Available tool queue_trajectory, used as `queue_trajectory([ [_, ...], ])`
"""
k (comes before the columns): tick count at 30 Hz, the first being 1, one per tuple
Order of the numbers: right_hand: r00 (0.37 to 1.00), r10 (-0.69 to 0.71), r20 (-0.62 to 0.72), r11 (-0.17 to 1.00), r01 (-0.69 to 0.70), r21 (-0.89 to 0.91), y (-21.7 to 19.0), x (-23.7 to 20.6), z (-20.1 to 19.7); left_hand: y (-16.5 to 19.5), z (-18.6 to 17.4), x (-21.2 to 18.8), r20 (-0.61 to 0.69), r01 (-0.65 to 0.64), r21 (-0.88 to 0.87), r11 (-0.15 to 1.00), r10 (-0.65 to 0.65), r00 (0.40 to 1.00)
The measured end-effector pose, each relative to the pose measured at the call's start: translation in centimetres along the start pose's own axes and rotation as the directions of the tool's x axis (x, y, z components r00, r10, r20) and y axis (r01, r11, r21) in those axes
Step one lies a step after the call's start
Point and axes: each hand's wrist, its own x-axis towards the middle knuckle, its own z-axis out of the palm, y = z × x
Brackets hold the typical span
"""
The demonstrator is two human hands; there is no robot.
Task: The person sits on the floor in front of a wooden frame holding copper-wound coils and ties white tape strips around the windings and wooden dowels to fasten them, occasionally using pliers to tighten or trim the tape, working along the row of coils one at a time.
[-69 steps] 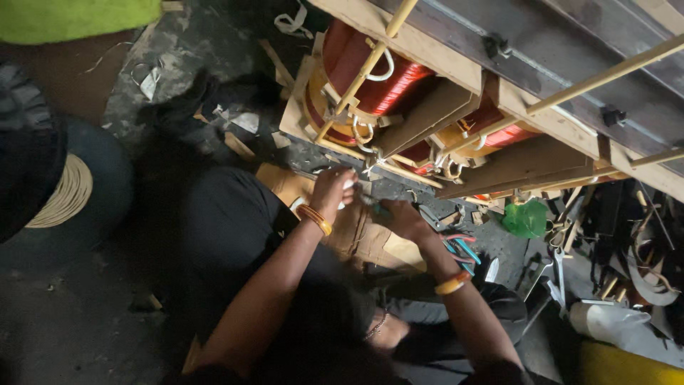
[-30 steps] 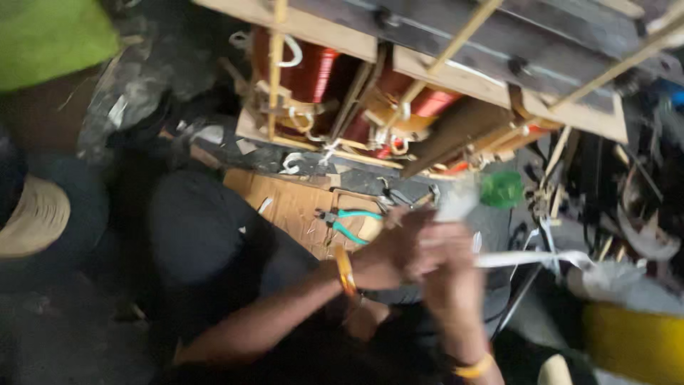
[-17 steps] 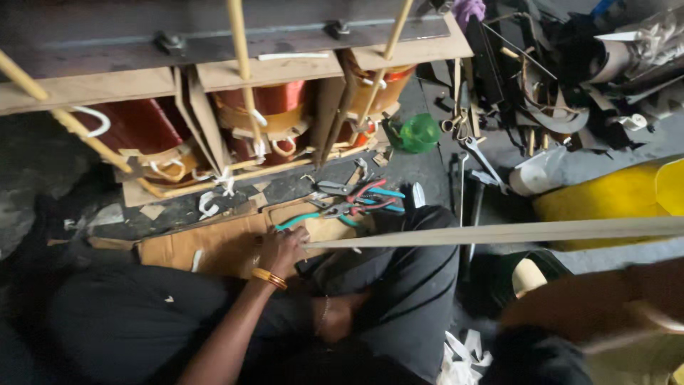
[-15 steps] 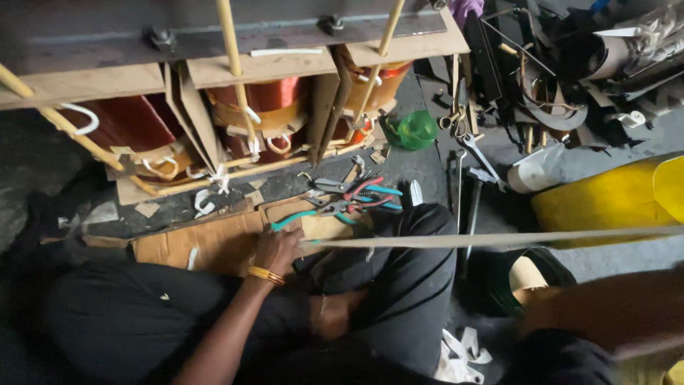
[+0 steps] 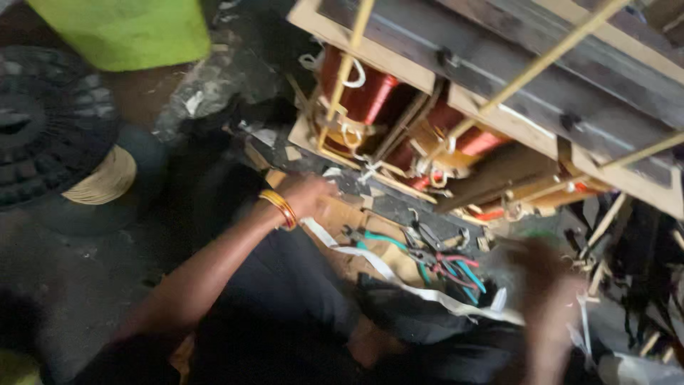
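L hand (image 5: 308,198) fingers clenched on white strip (image 5: 399,279) end, strip runs to blurred R hand (image 5: 545,281), its grip can't tell, pliers (image 5: 434,257) just beyond strip.

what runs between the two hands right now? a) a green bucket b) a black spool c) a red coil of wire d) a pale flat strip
d: a pale flat strip of tape stretches from the left hand, by its gold bangle, across the lap to the blurred right hand.
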Motion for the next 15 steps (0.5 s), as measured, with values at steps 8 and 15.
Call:
queue_trajectory([
  [8, 0.990, 0.107, -0.094, 0.946, -0.073, 0.315, -20.9, 12.3, 17.8, -1.0, -10.7, 1.4, -0.711, -0.352, -0.651, 0.672, -0.380, 0.592],
  [15, 0.997, 0.014, -0.077, 0.913, 0.018, 0.408, -24.9, 15.5, 21.6, -2.8, -9.7, 5.2, -0.836, -0.424, -0.320, 0.847, -0.042, 0.547],
])
